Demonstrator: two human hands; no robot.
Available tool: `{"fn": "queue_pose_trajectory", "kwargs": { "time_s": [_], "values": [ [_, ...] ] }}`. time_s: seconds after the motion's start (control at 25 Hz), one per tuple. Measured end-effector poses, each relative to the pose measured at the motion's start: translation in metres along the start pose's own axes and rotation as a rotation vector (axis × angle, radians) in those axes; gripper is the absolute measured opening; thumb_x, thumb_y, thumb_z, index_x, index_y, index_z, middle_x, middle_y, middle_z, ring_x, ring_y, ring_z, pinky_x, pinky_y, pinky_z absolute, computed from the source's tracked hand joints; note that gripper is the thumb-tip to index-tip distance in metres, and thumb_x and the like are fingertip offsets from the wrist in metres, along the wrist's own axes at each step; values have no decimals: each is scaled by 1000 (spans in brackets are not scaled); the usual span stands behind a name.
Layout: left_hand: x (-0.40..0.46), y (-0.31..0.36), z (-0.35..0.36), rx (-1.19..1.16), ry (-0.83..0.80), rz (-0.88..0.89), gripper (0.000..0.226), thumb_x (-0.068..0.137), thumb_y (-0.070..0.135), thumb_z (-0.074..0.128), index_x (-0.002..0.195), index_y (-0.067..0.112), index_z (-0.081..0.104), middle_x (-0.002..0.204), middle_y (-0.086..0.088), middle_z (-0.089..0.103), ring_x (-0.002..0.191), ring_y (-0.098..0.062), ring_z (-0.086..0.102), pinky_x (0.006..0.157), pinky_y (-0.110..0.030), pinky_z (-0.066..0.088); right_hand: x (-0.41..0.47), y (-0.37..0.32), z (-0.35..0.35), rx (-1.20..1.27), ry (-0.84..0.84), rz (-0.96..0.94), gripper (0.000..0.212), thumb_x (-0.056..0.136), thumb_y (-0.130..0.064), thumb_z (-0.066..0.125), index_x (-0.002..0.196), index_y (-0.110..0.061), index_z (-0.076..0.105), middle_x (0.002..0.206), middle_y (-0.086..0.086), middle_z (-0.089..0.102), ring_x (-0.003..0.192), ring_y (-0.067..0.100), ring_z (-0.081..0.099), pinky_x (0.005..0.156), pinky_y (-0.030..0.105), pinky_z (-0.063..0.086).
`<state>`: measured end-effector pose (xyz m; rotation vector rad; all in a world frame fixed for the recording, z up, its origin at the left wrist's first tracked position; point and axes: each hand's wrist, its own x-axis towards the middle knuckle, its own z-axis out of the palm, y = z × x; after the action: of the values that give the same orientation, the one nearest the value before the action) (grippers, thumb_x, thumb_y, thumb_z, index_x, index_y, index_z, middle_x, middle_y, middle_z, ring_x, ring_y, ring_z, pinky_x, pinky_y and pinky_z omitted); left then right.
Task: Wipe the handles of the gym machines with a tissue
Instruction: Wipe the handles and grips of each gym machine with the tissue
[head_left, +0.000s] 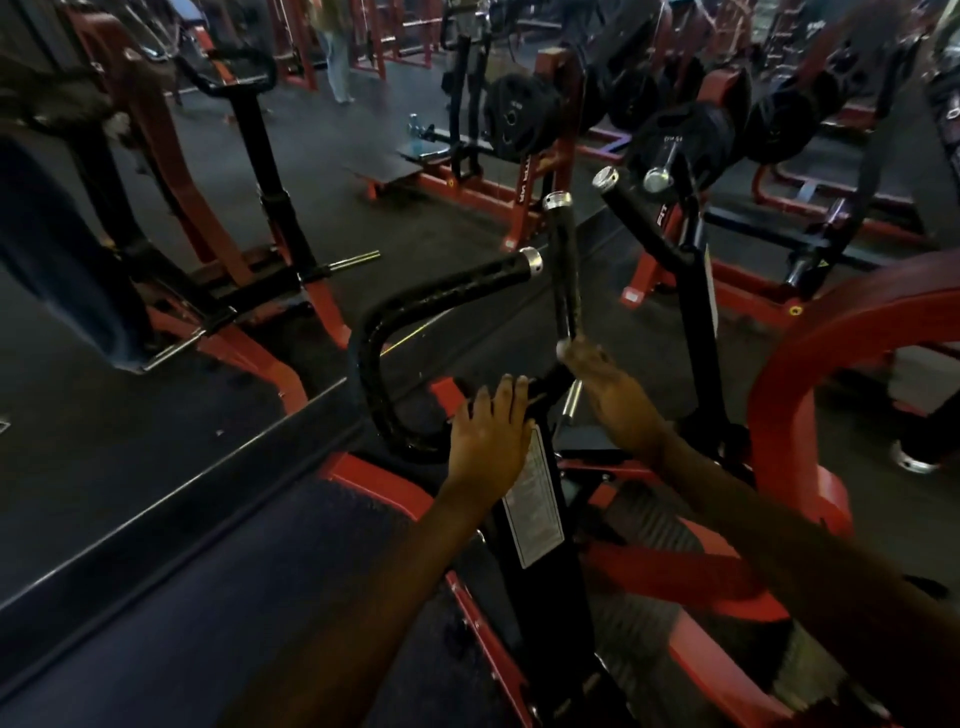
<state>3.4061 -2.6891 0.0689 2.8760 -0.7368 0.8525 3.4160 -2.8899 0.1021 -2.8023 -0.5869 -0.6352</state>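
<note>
Person, head view: two bare forearms, no sleeves in sight. Left hand (491, 436) and right hand (618, 400) bare: no gloves, rings, watch or wristbands visible.

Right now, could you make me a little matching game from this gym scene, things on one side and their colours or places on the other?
Things:
1. left hand
2. right hand
3. handle end cap
4. white label

Descriptions:
A. shiny silver
B. resting flat on the black bar
C. at the base of the upright handle
D. stuck on the black post, below the left hand

Pairs: 1-B, 2-C, 3-A, 4-D
</note>
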Motion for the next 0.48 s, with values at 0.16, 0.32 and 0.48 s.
{"fn": "queue_pose_trajectory", "kwargs": {
  "time_s": [0.16, 0.32, 0.48],
  "values": [
    [-3, 3, -4, -37, 17, -88, 54, 96, 38, 30, 136, 12, 54, 126, -6, 63, 104, -25, 63, 79, -39, 51, -8, 26, 7, -47, -52, -282, 62, 81, 8, 33, 142, -3, 30, 150, 9, 29, 145, 16, 9, 118, 35, 12],
    [-12, 18, -2, -68, 18, -190, 54, 96, 39, 26, 143, 14, 36, 134, -5, 56, 119, -26, 53, 95, -44, 43, 14, 21, 3, 83, -17, 16, 54, 90, -1, 28, 143, -7, 33, 152, 7, 25, 144, 20, 15, 118, 26, 6],
    [-14, 20, 1, -66, 43, -250, 54, 94, 38, 26, 143, 15, 31, 137, -4, 55, 123, -25, 50, 98, -46, 40, -3, 14, 21, 125, 20, -262, 47, 87, 0, 40, 133, 0, 46, 140, 14, 46, 134, 22, 34, 116, 33, 18]
  ]
}}
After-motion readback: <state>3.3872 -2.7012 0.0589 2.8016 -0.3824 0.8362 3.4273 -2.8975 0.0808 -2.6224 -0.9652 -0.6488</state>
